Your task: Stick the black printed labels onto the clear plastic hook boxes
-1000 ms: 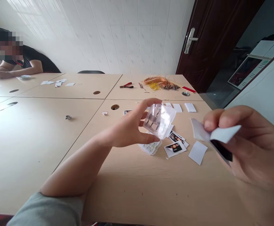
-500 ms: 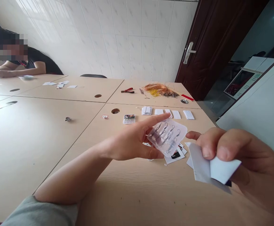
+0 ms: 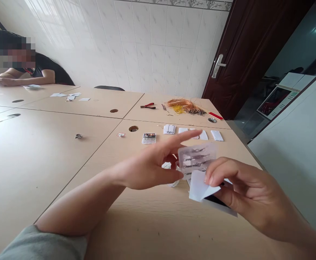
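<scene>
Head: box near edge of paper

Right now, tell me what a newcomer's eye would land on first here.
Probably the clear plastic box with small dark pieces inside, held up in the left hand near the middle, with the folded white sheet pinched in the right hand just beside it. Next, likely the tangled orange bundle on the far part of the table, right of the red-handled pliers.
</scene>
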`<action>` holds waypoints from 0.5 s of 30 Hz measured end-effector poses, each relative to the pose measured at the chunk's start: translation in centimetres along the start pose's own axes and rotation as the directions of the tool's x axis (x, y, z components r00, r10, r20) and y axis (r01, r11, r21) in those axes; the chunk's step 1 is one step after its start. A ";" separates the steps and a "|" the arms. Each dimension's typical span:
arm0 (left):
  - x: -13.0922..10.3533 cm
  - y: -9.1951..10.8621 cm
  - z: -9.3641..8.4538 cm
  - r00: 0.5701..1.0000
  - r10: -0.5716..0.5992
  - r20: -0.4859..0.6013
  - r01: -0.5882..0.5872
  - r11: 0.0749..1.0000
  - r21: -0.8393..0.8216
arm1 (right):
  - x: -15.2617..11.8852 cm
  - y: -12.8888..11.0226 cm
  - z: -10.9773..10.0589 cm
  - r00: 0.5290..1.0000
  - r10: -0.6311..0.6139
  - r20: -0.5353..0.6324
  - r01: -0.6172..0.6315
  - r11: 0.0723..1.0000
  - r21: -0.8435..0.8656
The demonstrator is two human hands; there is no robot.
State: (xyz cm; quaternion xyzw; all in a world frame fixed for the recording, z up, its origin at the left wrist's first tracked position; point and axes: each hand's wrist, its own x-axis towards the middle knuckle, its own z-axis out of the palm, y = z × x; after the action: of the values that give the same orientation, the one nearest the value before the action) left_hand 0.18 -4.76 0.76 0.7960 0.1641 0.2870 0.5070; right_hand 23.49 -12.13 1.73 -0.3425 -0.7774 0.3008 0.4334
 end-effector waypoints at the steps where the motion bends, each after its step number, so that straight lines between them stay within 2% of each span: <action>1: 0.2 -0.1 0.2 1.000 -0.007 -0.030 0.004 0.993 -0.118 | 0.0 0.0 0.1 1.000 -0.004 -0.017 0.004 1.000 0.008; 4: 0.6 -0.4 0.6 0.993 0.003 -0.116 -0.049 0.916 -0.399 | 0.0 0.0 0.3 0.998 -0.010 -0.064 0.014 0.998 0.064; 7: 0.7 -0.3 1.1 0.985 0.042 -0.167 -0.123 0.852 -0.509 | 0.0 0.0 0.4 0.996 -0.027 -0.084 0.039 0.990 0.134; 11: 0.2 0.3 1.7 0.984 0.059 -0.167 -0.133 0.865 -0.484 | -0.1 0.1 0.4 0.997 -0.018 -0.070 0.031 0.980 0.198; 15: -0.2 0.5 2.2 0.949 0.185 -0.256 -0.262 0.914 -0.309 | 0.0 0.1 0.5 0.997 -0.049 -0.063 0.060 0.978 0.198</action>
State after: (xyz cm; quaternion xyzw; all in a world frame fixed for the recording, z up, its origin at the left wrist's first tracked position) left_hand 1.36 -6.64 0.51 0.6733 0.0751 0.4541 0.5786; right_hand 23.09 -12.20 1.44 -0.2844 -0.7394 0.3553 0.4960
